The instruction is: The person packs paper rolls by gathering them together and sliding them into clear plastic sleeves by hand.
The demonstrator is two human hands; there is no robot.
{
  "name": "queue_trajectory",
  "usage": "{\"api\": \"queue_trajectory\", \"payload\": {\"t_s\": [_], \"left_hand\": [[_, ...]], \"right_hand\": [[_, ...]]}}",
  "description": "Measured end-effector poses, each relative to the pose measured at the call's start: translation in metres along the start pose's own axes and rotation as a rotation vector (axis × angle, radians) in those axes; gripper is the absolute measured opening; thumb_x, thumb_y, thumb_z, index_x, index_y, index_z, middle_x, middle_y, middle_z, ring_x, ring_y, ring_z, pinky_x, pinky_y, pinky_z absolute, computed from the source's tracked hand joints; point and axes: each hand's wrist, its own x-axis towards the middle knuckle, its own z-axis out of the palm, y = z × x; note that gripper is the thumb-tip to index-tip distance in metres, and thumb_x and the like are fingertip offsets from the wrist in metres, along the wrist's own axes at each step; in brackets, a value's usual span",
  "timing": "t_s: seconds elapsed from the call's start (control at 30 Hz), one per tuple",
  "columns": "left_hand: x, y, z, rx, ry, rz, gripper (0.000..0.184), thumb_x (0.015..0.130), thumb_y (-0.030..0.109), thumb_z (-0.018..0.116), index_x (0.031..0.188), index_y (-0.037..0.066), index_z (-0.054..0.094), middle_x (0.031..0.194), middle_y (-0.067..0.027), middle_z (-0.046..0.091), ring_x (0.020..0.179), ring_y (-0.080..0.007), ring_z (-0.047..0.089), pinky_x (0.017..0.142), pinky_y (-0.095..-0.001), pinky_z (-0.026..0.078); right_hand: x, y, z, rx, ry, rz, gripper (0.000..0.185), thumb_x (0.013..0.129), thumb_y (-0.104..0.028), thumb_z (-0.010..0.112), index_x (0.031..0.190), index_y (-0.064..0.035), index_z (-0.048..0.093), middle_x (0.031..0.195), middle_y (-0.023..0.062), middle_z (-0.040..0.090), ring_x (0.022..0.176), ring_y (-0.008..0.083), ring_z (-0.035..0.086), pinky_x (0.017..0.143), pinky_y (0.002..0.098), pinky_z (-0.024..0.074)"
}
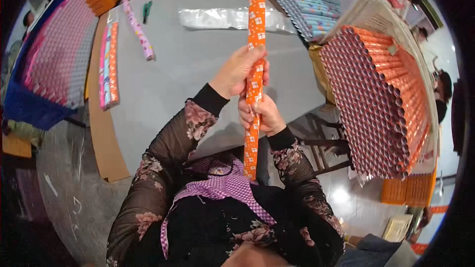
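An orange roll of wrapping paper (256, 24) with white gift prints stands nearly lengthwise before me, its lower end close to my apron. Both hands are wrapped round it. My left hand (242, 69) grips the roll above its middle, and my right hand (263, 114) holds it just below. Behind the roll's upper part, a clear plastic sleeve (213, 19) lies flat on the grey table (173, 79). A pink patterned roll (138, 29) rests on the table's left side. Near the left edge lies a clear-wrapped pack of pink, blue and orange rolls (109, 66).
Green-handled scissors (147, 12) lie at the table's far left. A crate of stacked orange rolls (371, 99) stands at the right, with blue rolls (302, 0) behind it. At the left, a blue bin (34, 104) holds pink rolls (59, 44). Other people are at the far right.
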Motion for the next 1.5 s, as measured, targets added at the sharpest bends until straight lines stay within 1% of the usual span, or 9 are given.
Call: {"api": "queue_trajectory", "payload": {"t_s": [0.13,0.3,0.57,0.67,0.87,1.0,1.37,1.43,1.5], "left_hand": [[-0.011,-0.003,-0.021,0.083,0.199,0.218,0.032,0.092,0.035,0.065,0.098,0.009,0.048,0.074,-0.0043,0.055,0.056,-0.0134,0.058,0.048,-0.0302,0.051],[-0.019,0.006,-0.032,0.064,0.309,0.237,0.030,0.091,0.030,0.065,0.098,0.006,0.050,0.072,-0.0037,0.054,0.055,-0.0139,0.057,0.049,-0.0306,0.052],[-0.026,0.017,-0.054,-0.034,0.080,0.230,0.047,0.097,0.044,0.054,0.121,0.004,0.046,0.112,-0.0237,0.062,0.107,-0.0371,0.063,0.090,-0.0480,0.054],[-0.027,0.005,-0.070,-0.235,0.121,0.202,0.056,0.097,0.047,0.053,0.126,0.001,0.041,0.113,-0.0262,0.061,0.108,-0.0393,0.062,0.084,-0.0536,0.055],[-0.031,-0.005,-0.096,-0.402,0.054,0.091,0.075,0.083,0.069,0.057,0.123,0.006,0.048,0.081,-0.0090,0.061,0.068,-0.0242,0.060,0.070,-0.0449,0.054],[-0.033,-0.003,-0.096,-0.465,0.214,0.091,0.061,0.083,0.071,0.058,0.092,0.011,0.050,0.066,-0.0010,0.043,0.054,-0.0139,0.037,0.049,-0.0305,0.032],[-0.036,0.031,-0.089,-0.058,0.664,0.325,0.059,0.094,0.068,0.038,0.088,0.010,0.041,0.069,-0.0060,0.049,0.057,-0.0180,0.050,0.051,-0.0359,0.043],[-0.037,0.037,-0.091,-0.039,0.688,0.338,0.060,0.094,0.068,0.038,0.089,0.008,0.041,0.070,-0.0062,0.050,0.057,-0.0183,0.050,0.052,-0.0366,0.044],[-0.030,0.039,-0.094,-0.052,0.724,0.376,0.062,0.093,0.068,0.038,0.091,0.006,0.041,0.071,-0.0061,0.050,0.057,-0.0189,0.052,0.053,-0.0383,0.046]], "right_hand": [[0.005,0.014,0.012,-0.200,0.156,0.048,0.049,0.087,-0.029,0.071,0.121,-0.0052,0.046,0.091,0.0060,0.053,0.074,0.0146,0.058,0.059,0.0330,0.0513],[0.010,0.022,0.034,-0.750,0.351,0.131,0.023,0.090,-0.017,0.059,0.104,-0.0022,0.048,0.070,0.0033,0.050,0.051,0.0118,0.051,0.048,0.0290,0.0479],[0.009,0.034,0.026,0.103,-0.035,0.259,0.031,0.094,-0.032,0.062,0.099,-0.0058,0.047,0.066,0.0003,0.040,0.045,0.0094,0.041,0.040,0.0270,0.0413],[0.014,0.040,0.021,0.099,-0.036,0.291,0.030,0.095,-0.031,0.061,0.101,-0.0057,0.047,0.067,0.0005,0.041,0.045,0.0092,0.041,0.039,0.0269,0.0406],[0.014,0.057,0.011,0.286,-0.156,0.301,0.034,0.095,-0.035,0.062,0.103,-0.0050,0.048,0.070,0.0010,0.043,0.046,0.0091,0.042,0.038,0.0257,0.0402],[0.013,0.054,0.019,0.292,-0.033,0.369,0.039,0.095,-0.041,0.058,0.105,-0.0059,0.047,0.070,0.0013,0.046,0.046,0.0095,0.045,0.039,0.0245,0.0425],[-0.006,0.039,0.025,-1.062,0.516,-0.028,0.052,0.086,-0.013,0.070,0.129,0.0030,0.045,0.103,0.0150,0.060,0.073,0.0223,0.064,0.066,0.0322,0.0533],[-0.007,0.021,0.031,-1.953,0.460,-0.647,0.062,0.078,-0.009,0.076,0.130,0.0048,0.046,0.115,0.0191,0.057,0.097,0.0315,0.060,0.085,0.0402,0.0492],[-0.005,0.023,0.044,-1.907,0.418,-0.647,0.064,0.077,-0.011,0.077,0.130,0.0048,0.046,0.116,0.0201,0.056,0.104,0.0344,0.055,0.091,0.0419,0.0452]]}}
